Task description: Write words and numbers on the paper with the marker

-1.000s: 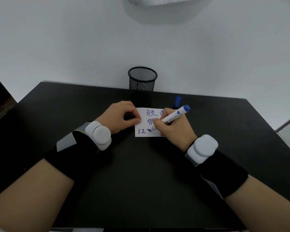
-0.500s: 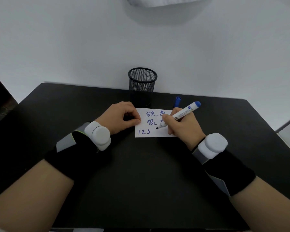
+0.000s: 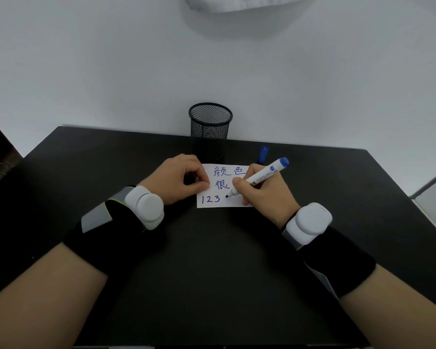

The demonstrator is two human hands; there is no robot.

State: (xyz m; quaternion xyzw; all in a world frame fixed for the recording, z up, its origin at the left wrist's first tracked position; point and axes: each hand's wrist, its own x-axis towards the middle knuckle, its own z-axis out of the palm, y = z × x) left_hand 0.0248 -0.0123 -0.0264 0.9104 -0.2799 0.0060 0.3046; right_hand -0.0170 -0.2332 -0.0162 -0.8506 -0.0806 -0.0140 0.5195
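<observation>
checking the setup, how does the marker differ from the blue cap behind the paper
The marker is long, with a white body, and tilts off the table in the right hand, tip at the paper. The blue cap is short, all blue, and lies untouched on the table beyond the paper. The marker's back end shares the cap's blue.

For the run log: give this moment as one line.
left hand pins paper | right hand holds marker | tip right of "123" | cap off

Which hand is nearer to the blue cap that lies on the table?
Right. The right hand is just in front of the cap, holding the marker. The left hand is farther away, across the paper.
</observation>
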